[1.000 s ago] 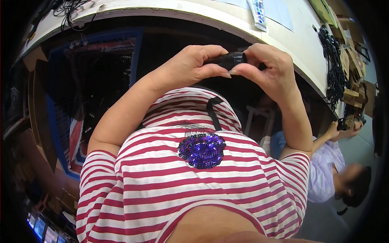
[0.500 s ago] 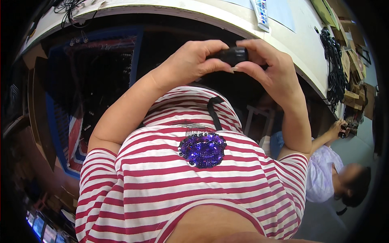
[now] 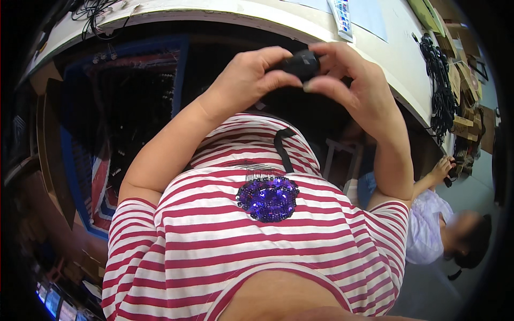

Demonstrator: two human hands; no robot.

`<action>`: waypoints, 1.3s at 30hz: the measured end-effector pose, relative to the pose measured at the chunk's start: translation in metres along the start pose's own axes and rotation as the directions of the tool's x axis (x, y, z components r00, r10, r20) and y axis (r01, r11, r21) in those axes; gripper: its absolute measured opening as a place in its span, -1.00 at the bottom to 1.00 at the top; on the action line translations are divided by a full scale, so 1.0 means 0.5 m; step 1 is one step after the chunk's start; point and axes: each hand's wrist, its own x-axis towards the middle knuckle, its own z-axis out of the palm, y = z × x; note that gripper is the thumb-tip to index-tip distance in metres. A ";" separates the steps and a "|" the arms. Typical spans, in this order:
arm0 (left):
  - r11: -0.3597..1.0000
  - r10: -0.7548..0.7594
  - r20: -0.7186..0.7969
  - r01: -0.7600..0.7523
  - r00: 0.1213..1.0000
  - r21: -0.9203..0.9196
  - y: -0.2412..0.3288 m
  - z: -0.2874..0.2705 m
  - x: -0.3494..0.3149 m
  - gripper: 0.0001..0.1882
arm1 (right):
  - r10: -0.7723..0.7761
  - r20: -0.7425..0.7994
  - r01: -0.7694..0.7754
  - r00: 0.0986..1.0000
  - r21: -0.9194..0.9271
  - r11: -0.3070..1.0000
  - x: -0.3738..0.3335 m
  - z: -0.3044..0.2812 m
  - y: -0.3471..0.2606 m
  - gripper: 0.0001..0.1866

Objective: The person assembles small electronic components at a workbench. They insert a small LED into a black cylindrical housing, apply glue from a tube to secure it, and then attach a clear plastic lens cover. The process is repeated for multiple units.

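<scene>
A small black rounded object (image 3: 302,65), smooth and slightly shiny, is up between my hands in front of the bench edge; its exact kind cannot be made out. My left hand (image 3: 249,74) pinches its left end between thumb and fingers. On the right side, my right hand (image 3: 353,72) has its thumb below and its fingers above the same object, closed around its end. Some of those right fingers are hidden behind the thumb or a little blurred.
Beyond my hands runs a white bench (image 3: 257,10). On it lie a white and blue tube (image 3: 341,20), a bundle of black cables (image 3: 442,91) and dark thin wires (image 3: 95,13). A blue crate (image 3: 69,166) holds dark items at left. Another person (image 3: 428,227) works at right.
The black object has turned, so its ribbed end no longer faces me. Both hands have risen slightly toward the bench, and the right fingers have shifted on it.
</scene>
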 end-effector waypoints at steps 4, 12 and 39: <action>0.999 -0.016 0.045 0.013 0.999 0.052 0.014 0.002 -0.016 -0.79 | 0.070 -0.029 -0.074 0.997 -0.142 0.987 0.004 0.014 -0.004 -0.73; 0.677 -0.012 -0.125 -0.084 0.992 -0.731 0.043 -0.044 -0.009 -0.55 | 0.052 -0.076 0.003 0.996 0.599 0.801 0.015 0.125 0.029 -0.69; 0.590 0.425 0.048 -0.236 0.904 -0.772 0.375 -0.010 -0.055 -0.80 | 0.063 -0.266 0.185 0.962 0.803 0.567 -0.086 -0.322 -0.052 -0.47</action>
